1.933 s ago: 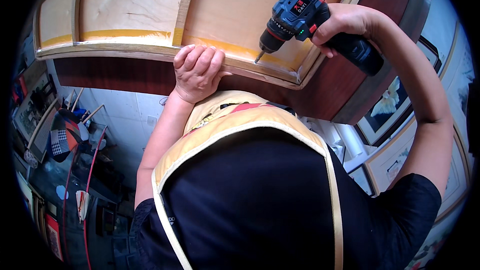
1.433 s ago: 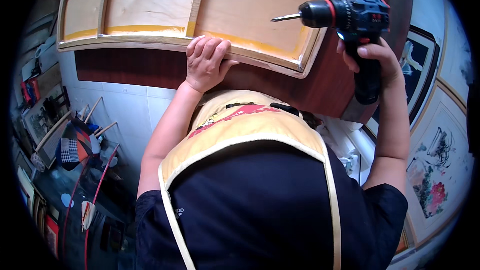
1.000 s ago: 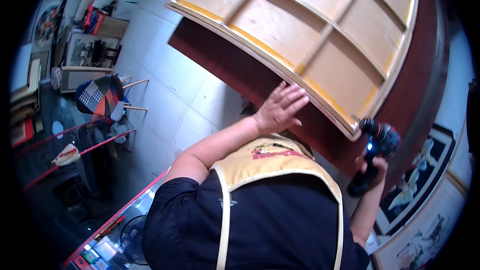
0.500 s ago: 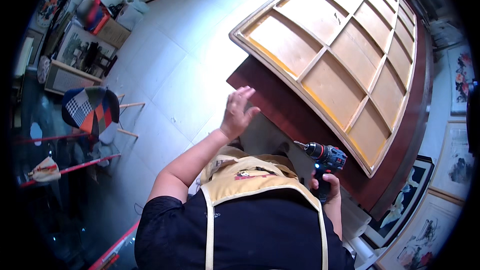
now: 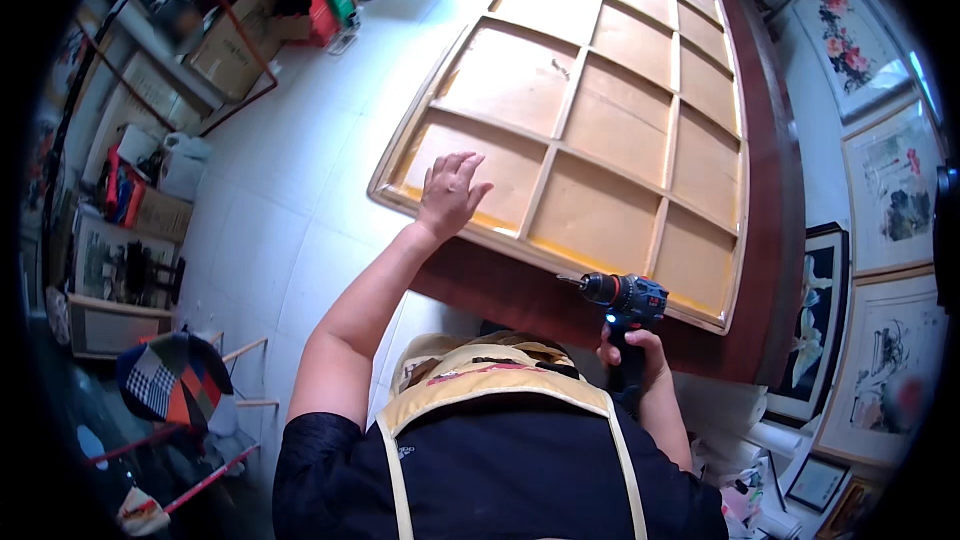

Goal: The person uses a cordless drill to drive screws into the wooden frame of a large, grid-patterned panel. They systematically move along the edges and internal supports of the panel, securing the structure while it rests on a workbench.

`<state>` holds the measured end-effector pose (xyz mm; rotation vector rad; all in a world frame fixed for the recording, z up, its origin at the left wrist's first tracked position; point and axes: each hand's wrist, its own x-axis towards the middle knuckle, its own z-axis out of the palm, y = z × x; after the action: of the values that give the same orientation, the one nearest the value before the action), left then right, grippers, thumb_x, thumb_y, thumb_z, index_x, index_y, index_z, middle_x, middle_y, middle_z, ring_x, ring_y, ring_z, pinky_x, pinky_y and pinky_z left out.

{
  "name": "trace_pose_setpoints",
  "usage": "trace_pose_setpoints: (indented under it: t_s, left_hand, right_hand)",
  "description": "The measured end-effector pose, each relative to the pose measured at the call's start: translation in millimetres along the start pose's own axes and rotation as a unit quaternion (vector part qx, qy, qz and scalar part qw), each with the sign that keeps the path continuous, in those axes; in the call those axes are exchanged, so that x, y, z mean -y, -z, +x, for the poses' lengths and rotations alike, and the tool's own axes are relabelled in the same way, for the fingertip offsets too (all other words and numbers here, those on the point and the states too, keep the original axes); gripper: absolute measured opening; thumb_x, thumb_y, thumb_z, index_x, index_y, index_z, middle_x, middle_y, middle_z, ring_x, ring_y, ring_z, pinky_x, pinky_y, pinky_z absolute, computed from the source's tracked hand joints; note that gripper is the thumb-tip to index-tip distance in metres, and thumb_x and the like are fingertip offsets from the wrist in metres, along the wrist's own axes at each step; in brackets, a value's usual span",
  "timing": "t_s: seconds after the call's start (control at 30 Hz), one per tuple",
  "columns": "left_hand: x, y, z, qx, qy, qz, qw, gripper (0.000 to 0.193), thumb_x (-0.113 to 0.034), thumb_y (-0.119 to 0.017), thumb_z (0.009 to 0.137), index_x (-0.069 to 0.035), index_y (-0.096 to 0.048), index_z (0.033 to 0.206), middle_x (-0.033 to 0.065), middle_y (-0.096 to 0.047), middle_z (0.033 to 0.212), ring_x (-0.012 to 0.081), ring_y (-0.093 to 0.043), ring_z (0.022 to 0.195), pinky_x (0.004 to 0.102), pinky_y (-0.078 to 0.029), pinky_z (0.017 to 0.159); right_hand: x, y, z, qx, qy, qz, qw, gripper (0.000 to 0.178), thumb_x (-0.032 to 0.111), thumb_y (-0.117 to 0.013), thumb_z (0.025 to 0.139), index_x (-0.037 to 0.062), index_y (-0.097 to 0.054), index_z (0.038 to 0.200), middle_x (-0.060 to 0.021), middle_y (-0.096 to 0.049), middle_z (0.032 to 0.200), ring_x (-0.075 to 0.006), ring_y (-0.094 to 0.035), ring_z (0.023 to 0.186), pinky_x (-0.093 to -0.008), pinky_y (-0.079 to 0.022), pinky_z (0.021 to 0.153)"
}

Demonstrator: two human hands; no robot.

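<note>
Ahead of me a large wooden lattice frame (image 5: 545, 190) with pale panels lies on a dark red table (image 5: 465, 275). Its near left corner sticks out past the table. My left hand (image 5: 450, 197) is over that near left part, fingers spread and holding nothing; whether it touches the wood I cannot tell. My right hand (image 5: 640, 352) is wrapped round the grip of a blue and black cordless drill (image 5: 630, 300). A bit points left from the chuck, above the table's near edge, and a small light glows under the drill body.
A patchwork-covered stool (image 5: 175, 380) stands on the left. Cardboard boxes (image 5: 235, 50) and other goods line the far left. Framed pictures (image 5: 885, 190) lean along the right side. White paper rolls (image 5: 735, 405) lie by the table's near right corner.
My view has turned right and come closer to the table. My left hand has moved from beside the table to over the frame's near left corner. The drill remains in my right hand.
</note>
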<state>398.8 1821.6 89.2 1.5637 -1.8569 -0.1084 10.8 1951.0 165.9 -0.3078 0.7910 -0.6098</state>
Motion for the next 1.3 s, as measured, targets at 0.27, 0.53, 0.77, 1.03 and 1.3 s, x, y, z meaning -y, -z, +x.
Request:
trace_pose_setpoints:
  t_s: [0.27, 0.53, 0.77, 1.03, 1.3]
  left_hand:
    - [30, -104, 163, 0.135, -0.031, 0.016, 0.990, 0.041, -0.018, -0.057, 0.094, -0.008, -0.055, 0.134, 0.0118, -0.056, 0.137, 0.0300, -0.050, 0.128, 0.0407, -0.040, 0.108]
    - [72, -210, 296, 0.289, -0.106, 0.121, 0.944, 0.050, -0.017, -0.038, 0.097, -0.009, -0.041, 0.146, 0.0083, -0.035, 0.157, 0.0266, -0.028, 0.147, 0.0391, -0.027, 0.119]
    - [98, -225, 306, 0.178, -0.209, 0.134, 0.952, 0.014, -0.016, -0.055, 0.089, -0.008, -0.061, 0.098, 0.0084, -0.061, 0.104, 0.0277, -0.062, 0.101, 0.0406, -0.055, 0.083]
    - [81, -187, 285, 0.159, -0.036, 0.004, 0.987, 0.013, -0.014, -0.058, 0.088, -0.008, -0.059, 0.098, 0.0102, -0.063, 0.096, 0.0268, -0.064, 0.091, 0.0378, -0.055, 0.076]
    - [-35, -61, 127, 0.269, 0.264, -0.716, 0.588, 0.007, -0.011, -0.054, 0.099, -0.004, -0.057, 0.099, 0.0100, -0.065, 0.092, 0.0167, -0.064, 0.078, 0.0308, -0.054, 0.070]
  right_hand:
    - [34, 23, 21, -0.003, 0.072, 0.034, 0.997, 0.041, 0.023, -0.067, 0.076, -0.0062, -0.062, 0.104, -0.0124, -0.064, 0.071, -0.0214, -0.061, 0.064, -0.0316, -0.051, 0.067]
    - [-3, 20, 6, -0.103, 0.171, 0.108, 0.974, 0.041, 0.030, -0.066, 0.079, 0.0004, -0.061, 0.107, -0.0088, -0.063, 0.073, -0.0201, -0.059, 0.064, -0.0378, -0.047, 0.073]
    - [-31, -4, 4, -0.194, 0.179, 0.157, 0.952, 0.043, 0.030, -0.065, 0.080, 0.0011, -0.061, 0.111, -0.0096, -0.064, 0.074, -0.0206, -0.057, 0.066, -0.0368, -0.045, 0.073]
    - [-23, -16, 15, -0.138, 0.174, 0.143, 0.965, 0.044, 0.025, -0.068, 0.078, -0.0044, -0.060, 0.109, -0.0135, -0.064, 0.077, -0.0247, -0.062, 0.071, -0.0358, -0.050, 0.075]
    - [13, -20, 14, -0.117, 0.186, 0.057, 0.974, 0.043, 0.020, -0.070, 0.074, -0.0065, -0.061, 0.108, -0.0134, -0.065, 0.083, -0.0197, -0.065, 0.072, -0.0288, -0.053, 0.067]
